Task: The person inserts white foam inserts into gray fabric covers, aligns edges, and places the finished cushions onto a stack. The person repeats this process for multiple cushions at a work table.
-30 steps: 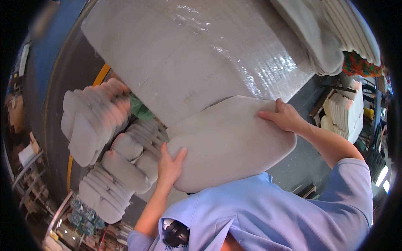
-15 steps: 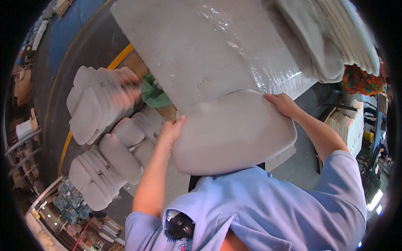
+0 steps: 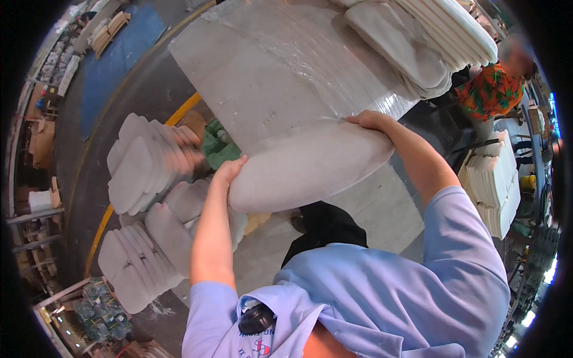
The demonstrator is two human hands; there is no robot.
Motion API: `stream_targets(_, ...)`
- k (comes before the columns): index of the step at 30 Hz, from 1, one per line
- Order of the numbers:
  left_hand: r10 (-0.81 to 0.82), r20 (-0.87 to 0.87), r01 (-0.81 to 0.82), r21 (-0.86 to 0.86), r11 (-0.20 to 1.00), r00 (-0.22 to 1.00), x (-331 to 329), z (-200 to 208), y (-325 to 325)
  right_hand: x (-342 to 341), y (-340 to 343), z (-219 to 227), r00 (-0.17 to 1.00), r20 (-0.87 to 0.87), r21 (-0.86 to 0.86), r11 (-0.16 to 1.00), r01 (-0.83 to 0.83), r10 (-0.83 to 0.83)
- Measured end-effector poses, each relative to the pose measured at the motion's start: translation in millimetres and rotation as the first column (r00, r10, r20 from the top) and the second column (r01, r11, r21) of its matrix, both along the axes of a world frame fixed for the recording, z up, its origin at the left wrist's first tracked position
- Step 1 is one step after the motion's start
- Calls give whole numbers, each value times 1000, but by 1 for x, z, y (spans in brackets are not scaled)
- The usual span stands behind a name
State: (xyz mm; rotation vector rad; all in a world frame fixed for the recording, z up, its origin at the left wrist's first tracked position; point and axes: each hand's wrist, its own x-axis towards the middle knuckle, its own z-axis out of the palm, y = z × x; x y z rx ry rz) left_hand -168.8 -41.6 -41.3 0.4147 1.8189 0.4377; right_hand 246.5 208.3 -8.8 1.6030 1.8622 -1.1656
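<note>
A pale grey, rounded cushion (image 3: 310,164) is held up in front of me, tilted so that it looks narrow. My left hand (image 3: 231,169) grips its left end, with the thumb on top and the other fingers hidden underneath. At the far right edge, my right hand (image 3: 369,120) is closed round the cushion in the same way. Beyond it lies a light grey tabletop (image 3: 239,83), partly covered with clear plastic film (image 3: 310,45). The cushion's far edge overlaps the near part of this table in view; whether they touch, I cannot tell.
Stacks of similar grey cushions (image 3: 134,167) stand on the left, beside a green bag (image 3: 218,143). More cushions (image 3: 397,45) are piled at the table's far right. A person in a colourful patterned shirt (image 3: 492,92) is at the right, near stacked white pads (image 3: 492,185).
The cushion has moved away from my body and tipped, so its face appears narrower. Both hands have kept hold of it. My view has shifted, showing more of the person at right.
</note>
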Motion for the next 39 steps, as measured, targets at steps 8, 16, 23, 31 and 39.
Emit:
stream_targets(8, 33, -447, 98, 267, 959, 894, 50, 24, -23, 35, -44, -16, 969, -168, 229, 949, 218, -182)
stream_targets(16, 385, -336, -300, 279, 912, 860, 67, 38, -50, 24, -46, 24, 880, -435, 218, 926, 309, -191)
stream_targets(23, 581, -101, -478, 466, 744, 807, 52, 69, 17, -50, 82, 80, 871, -474, 351, 879, 323, -131)
stream_targets(31, 690, -216, -510, 531, 677, 691, 96, 28, 47, -79, 64, 16, 937, 47, 759, 598, -258, 345)
stream_targets(39, 627, -393, -430, 483, 763, 672, 89, 19, 40, -104, 29, 17, 874, 113, 761, 524, -382, 472)
